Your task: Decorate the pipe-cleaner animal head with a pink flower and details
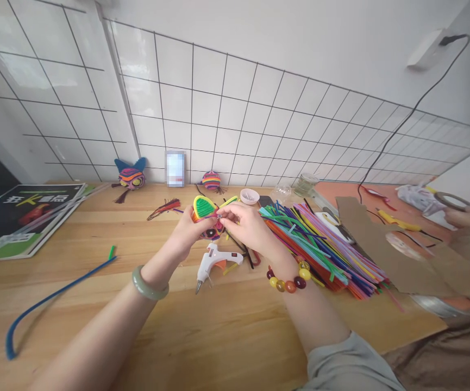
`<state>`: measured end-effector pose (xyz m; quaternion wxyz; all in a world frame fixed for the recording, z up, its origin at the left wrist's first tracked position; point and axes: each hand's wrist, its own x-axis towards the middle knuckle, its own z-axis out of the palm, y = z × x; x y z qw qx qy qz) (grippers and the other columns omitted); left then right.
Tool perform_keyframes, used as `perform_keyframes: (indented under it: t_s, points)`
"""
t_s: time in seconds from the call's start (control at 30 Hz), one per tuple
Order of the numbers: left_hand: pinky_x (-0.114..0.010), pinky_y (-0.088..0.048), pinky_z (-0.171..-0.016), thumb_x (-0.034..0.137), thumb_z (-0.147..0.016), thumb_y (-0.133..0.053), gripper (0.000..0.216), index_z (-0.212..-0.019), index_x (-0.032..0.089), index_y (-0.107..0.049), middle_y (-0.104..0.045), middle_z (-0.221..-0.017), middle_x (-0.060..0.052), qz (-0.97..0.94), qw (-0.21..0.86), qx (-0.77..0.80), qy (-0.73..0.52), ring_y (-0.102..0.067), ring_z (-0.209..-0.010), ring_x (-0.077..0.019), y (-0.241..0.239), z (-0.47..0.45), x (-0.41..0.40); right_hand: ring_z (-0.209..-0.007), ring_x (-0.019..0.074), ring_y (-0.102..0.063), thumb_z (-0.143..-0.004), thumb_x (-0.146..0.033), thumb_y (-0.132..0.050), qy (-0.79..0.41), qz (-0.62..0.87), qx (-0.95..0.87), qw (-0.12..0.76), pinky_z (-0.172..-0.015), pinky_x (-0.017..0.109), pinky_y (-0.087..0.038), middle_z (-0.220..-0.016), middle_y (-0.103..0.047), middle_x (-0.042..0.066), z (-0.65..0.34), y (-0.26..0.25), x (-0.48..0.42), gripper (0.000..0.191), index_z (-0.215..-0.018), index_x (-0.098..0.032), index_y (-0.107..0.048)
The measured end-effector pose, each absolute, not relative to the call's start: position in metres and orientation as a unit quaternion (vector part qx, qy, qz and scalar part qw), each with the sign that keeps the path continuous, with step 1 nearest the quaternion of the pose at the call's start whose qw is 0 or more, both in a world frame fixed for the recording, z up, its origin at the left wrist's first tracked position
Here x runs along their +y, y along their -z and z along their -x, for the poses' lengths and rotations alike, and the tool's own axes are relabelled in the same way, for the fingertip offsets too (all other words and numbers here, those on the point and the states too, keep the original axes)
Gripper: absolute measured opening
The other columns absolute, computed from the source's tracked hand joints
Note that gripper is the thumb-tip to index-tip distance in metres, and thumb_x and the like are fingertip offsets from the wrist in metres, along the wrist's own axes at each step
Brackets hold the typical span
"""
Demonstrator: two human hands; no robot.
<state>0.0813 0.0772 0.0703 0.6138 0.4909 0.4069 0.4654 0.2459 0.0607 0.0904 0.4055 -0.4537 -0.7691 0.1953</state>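
In front of me, my left hand [185, 232] grips a pipe-cleaner animal head [204, 207] with a green ear edged in yellow and a striped pink and purple body. A dark round eye shows below my thumb. My right hand [246, 221] is pinched against the top of the head, between its ears. Its fingertips meet the left thumb, and whatever they may hold is too small to make out. Just below both hands, a white glue gun [217, 262] rests on the wood, its nozzle toward me. Pipe-cleaner scraps lie beside it.
A heap of coloured pipe cleaners [320, 250] lies right of my hands, near cardboard [375, 250]. A finished-looking blue-eared head [131, 175], a phone [175, 169] and a striped ball [211, 180] stand along the wall. A blue pipe cleaner [55, 293] lies left. Another person's hand [469, 216] is at right.
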Motion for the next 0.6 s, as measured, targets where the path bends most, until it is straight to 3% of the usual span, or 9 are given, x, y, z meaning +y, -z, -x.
perform_keyframes:
  t_s: [0.17,0.33,0.6]
  points:
    - [-0.031,-0.053,-0.068,0.032,-0.068,-0.076,0.036,-0.096,0.018,-0.058,-0.066,-0.088,-0.004,-0.504,0.635,0.363,-0.460,-0.063,-0.076,-0.0173,-0.071,-0.078,0.077,-0.074,0.0139,-0.065,-0.081,-0.020,-0.064,-0.351,0.456,-0.696,0.429,-0.073,0.031,-0.054,-0.083,-0.068,0.003,-0.250,-0.100,0.058,0.010,-0.090,-0.016,-0.066]
    - [-0.034,-0.055,-0.072,0.036,-0.070,-0.076,0.034,-0.096,0.018,-0.061,-0.068,-0.092,-0.005,-0.490,0.665,0.324,-0.462,-0.064,-0.080,-0.0191,-0.074,-0.074,0.076,-0.064,0.0114,-0.063,-0.074,-0.032,-0.077,-0.483,0.386,-0.630,0.469,-0.069,0.028,-0.054,-0.068,-0.066,-0.001,-0.260,-0.110,0.054,0.021,-0.085,-0.017,-0.068]
    - [-0.031,-0.053,-0.071,0.035,-0.074,-0.074,0.029,-0.095,0.018,-0.062,-0.068,-0.093,-0.006,-0.511,0.649,0.313,-0.468,-0.064,-0.081,-0.0182,-0.079,-0.071,0.074,-0.057,0.0076,-0.059,-0.071,-0.032,-0.080,-0.543,0.363,-0.600,0.461,-0.060,0.023,-0.051,-0.071,-0.067,0.000,-0.261,-0.106,0.055,0.023,-0.085,-0.017,-0.072]
